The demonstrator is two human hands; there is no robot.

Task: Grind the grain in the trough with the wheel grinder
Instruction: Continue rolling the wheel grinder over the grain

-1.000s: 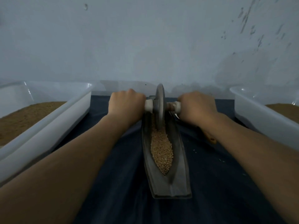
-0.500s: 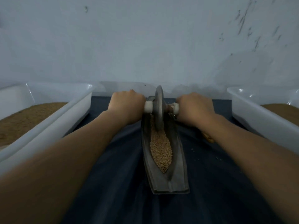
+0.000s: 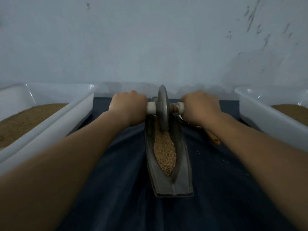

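Note:
A long dark metal trough [image 3: 183,167] lies lengthwise on a dark blue cloth, its narrow groove filled with tan grain [image 3: 164,150]. The grey wheel grinder [image 3: 162,107] stands upright in the far end of the groove, on an axle with white handle ends. My left hand [image 3: 127,108] grips the left handle, and my right hand [image 3: 200,106] grips the right handle. Both arms stretch forward on either side of the trough.
A white plastic tub [image 3: 55,119] holding brown ground material stands at the left, and a second white tub [image 3: 266,117] at the right. A wooden handle [image 3: 213,138] pokes out under my right forearm. A pale wall rises just behind the cloth [image 3: 116,172].
The wheel and both hands stay at the far end of the trough, shifted only slightly. The view has drifted a little.

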